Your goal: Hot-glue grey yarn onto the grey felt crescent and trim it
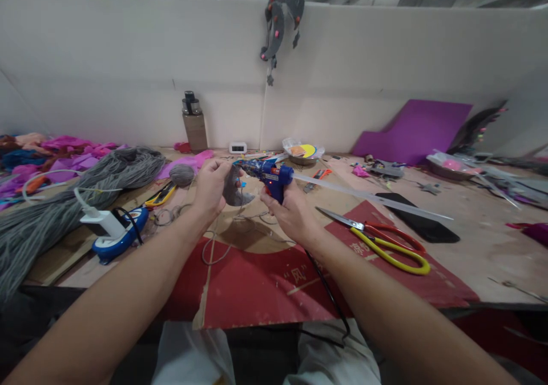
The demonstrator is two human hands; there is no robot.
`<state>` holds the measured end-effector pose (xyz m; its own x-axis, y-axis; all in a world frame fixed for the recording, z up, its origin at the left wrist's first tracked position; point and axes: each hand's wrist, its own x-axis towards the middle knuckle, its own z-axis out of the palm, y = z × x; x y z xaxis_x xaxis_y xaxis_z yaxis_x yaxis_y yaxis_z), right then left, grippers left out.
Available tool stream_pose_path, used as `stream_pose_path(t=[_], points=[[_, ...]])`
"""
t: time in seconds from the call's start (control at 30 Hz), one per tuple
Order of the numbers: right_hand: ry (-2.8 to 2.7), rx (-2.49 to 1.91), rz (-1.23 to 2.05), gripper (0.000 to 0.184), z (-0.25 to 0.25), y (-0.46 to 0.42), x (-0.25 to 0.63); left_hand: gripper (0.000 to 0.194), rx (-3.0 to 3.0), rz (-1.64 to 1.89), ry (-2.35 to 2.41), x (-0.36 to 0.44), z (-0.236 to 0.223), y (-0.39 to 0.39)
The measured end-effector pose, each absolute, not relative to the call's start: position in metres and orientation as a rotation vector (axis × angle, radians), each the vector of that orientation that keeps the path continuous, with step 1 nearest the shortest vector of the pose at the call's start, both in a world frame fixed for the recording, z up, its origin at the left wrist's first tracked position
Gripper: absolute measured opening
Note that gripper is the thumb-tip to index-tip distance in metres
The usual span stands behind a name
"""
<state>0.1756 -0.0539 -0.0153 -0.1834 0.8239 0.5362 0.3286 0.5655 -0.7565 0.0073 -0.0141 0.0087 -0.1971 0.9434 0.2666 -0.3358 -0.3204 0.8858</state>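
My right hand [293, 205] is wrapped round the grip of a blue hot glue gun [274, 176], whose long clear glue stick [377, 195] pokes out of the back toward the right. The gun's nozzle end points left at a curved grey felt piece [234, 189]. Pinched in my left hand [213, 185], that felt piece hangs down over the work board. Whether the nozzle touches the felt, I cannot tell. A thin grey cord [220, 255] loops on the red and brown board [257, 293] below my hands.
Red-and-yellow-handled scissors [385, 242] and a black phone [417, 216] lie at right. At left are a blue power strip [120, 239], a yellow utility knife [160, 195] and grey yarn [115, 173]. A brown bottle [195, 128] stands behind. A felt moon ornament [282, 19] hangs on the wall.
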Motion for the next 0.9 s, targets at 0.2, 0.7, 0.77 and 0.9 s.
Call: stream_pose_path(t=[0.2, 0.7, 0.77, 0.9], points=[[-1.766, -0.944, 0.590, 0.017, -0.0133, -0.0554, 0.1746, 0.023, 1.041, 1.695, 0.819, 0.0057, 0.0057, -0.0102], [-1.738, -0.982, 0.555, 0.017, -0.0151, -0.0534, 0.1758, 0.020, 1.037, 1.667, 0.871, 0.0068, 0.0142, -0.0177], [-1.733, -0.976, 0.556, 0.018, -0.0168, -0.0524, 0.1764, 0.019, 1.031, 1.664, 0.875, 0.0064, 0.0141, -0.0173], [-1.736, -0.980, 0.548, 0.018, -0.0199, -0.0502, 0.1776, 0.016, 1.008, 1.668, 0.862, 0.0051, 0.0128, -0.0156]])
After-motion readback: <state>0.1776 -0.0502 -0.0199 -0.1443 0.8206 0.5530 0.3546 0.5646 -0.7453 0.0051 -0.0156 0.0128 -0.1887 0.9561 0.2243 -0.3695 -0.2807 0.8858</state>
